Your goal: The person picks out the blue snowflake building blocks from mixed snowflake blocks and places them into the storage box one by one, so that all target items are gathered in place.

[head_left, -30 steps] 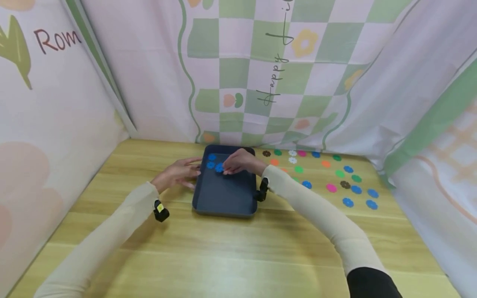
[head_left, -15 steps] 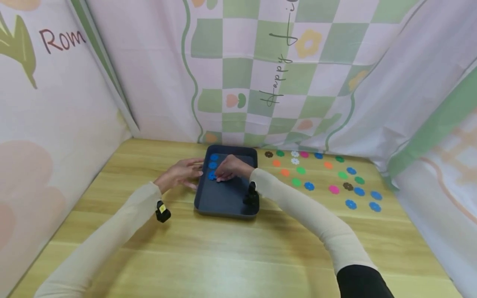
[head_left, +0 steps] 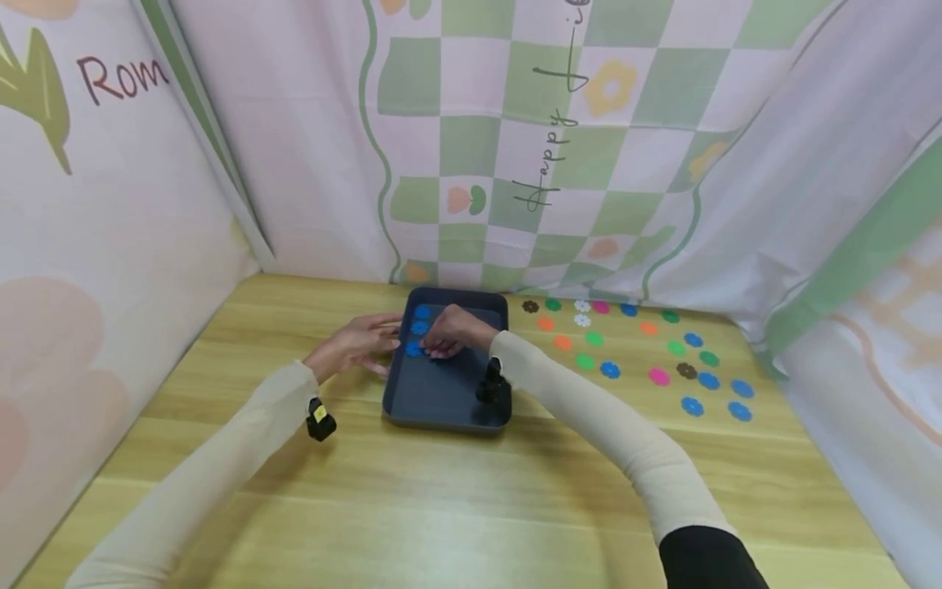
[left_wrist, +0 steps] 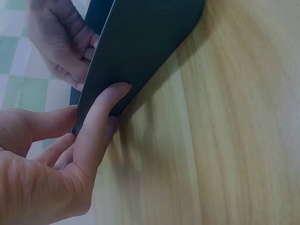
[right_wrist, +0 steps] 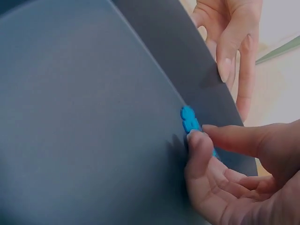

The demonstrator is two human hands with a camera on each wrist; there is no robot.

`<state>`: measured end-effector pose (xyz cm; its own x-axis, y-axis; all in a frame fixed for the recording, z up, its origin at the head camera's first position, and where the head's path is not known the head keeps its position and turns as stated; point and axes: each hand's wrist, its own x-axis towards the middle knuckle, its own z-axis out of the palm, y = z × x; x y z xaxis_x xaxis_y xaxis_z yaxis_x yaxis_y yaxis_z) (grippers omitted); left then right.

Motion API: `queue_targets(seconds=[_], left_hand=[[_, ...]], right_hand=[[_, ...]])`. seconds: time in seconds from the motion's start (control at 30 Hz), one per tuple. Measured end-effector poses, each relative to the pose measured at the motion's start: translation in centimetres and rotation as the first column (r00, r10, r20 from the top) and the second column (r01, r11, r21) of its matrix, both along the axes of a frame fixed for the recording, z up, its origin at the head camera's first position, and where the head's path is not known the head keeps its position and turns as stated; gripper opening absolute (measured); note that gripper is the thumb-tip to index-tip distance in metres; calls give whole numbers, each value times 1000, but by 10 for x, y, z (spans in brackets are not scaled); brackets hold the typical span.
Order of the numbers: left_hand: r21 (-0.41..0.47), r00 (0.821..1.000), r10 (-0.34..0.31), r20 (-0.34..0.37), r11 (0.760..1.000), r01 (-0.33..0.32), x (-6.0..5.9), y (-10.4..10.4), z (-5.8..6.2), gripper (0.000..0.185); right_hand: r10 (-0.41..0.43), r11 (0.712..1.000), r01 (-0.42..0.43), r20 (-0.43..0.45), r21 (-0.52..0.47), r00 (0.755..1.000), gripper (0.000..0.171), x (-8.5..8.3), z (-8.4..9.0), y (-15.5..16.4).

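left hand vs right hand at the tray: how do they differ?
The left hand lies outside the dark tray, straight fingers pressed against the outer face of its left wall; the right hand reaches inside over the tray floor. The left hand holds nothing; the right hand's fingers are curled, thumb and forefinger pinching a blue flower piece by that wall. Both wear cream sleeves and a wrist camera.

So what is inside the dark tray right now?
Inside the dark tray lie blue flower pieces in a column by its left wall. The right hand pinches the nearest one. Anything under that hand is hidden. The remaining floor is bare.
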<state>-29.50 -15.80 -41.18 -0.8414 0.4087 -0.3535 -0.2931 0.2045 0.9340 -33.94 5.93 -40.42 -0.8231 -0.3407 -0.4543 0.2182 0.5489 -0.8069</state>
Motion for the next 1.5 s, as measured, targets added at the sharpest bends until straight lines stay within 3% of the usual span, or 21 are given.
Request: queue_targets(seconds=[0.3,0.47,0.73,0.9,1.2,1.5], left_hand=[[-20,1000,-2,-10,1000,1,-2,-5,-1,68],[-17,1000,-14,-6,1000,13,-2,-4,0,69],[-3,1000,-15,-5,1000,15,-1,0,1,69],[3,1000,-14,-6,1000,14,-1,1,1,69],[4,1000,-18,-15,1000,18,-1,0,-1,69],[12,1000,-21,-11,1000,21,0,0,-3,69]], right_hand=[[107,987,-113,-60,-111,992,5,1,9,11],[103,981,-116,-85,-157,991,14,-3,11,31],[23,988,-51,-186,-147,982,28,0,22,71],[-56,981,15,-213,-192,976,31,5,27,105],[-149,972,93,-259,-217,954,36,15,25,188],[-203,977,173,-295,-126,934,49,35,22,274]])
